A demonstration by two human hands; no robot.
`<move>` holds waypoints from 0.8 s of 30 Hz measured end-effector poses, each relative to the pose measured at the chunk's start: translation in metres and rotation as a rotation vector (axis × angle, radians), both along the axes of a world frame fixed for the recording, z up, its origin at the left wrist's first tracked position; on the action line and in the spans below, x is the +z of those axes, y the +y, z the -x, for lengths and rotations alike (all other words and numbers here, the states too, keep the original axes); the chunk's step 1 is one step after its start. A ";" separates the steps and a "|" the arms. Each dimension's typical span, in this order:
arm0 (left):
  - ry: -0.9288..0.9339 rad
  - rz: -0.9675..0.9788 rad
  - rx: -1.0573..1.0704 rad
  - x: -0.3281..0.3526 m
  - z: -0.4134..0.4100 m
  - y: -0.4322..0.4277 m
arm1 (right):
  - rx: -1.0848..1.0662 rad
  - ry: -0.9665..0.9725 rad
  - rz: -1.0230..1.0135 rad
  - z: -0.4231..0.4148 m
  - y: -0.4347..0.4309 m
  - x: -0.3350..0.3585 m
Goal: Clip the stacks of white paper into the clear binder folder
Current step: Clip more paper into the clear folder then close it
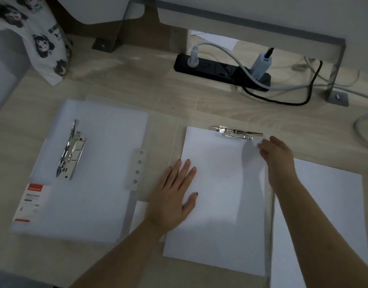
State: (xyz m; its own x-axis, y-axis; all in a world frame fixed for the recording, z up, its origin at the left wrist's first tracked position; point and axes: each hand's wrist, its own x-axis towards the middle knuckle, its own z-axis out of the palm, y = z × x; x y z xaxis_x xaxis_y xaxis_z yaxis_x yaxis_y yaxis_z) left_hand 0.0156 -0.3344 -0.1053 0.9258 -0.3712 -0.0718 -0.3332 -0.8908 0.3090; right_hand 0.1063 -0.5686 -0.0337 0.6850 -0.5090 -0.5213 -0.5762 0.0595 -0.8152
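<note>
- Head view looked down on a pale wooden bench (137, 80), where a stack of white paper (220, 204) lay at the middle of the near edge inside the open clear binder folder (158, 132).
- A metal clip (237, 132) sat across the far edge of that stack.
- The left hand (174, 196) lay flat on the stack's left edge, fingers straight and slightly spread, gripping nothing.
- The right hand (278, 156) was a little blurred. Its fingers were stretched out loosely over the stack's far right corner, just beside the clip, and closed round nothing.
- A second stack of paper (328, 204) lay just right of the folder, toward the bench's right edge.
- Toward the left edge lay another folder (91, 183) with paper in it, a lever clip (70, 150) along its left side.
- At the far edge sat a black power strip (220, 67), with a printed cloth bag (44, 44) at the far left corner.
</note>
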 end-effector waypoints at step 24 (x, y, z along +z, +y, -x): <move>-0.023 0.059 0.024 -0.001 -0.001 -0.001 | 1.007 -0.157 1.066 -0.023 0.068 -0.035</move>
State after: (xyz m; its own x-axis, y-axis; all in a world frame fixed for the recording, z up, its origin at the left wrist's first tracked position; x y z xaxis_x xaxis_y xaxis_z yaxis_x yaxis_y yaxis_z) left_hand 0.0163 -0.3353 -0.1061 0.9358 -0.3514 -0.0285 -0.3194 -0.8791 0.3538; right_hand 0.1289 -0.5009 -0.0691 0.9876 0.1182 -0.1030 0.0863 -0.9584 -0.2720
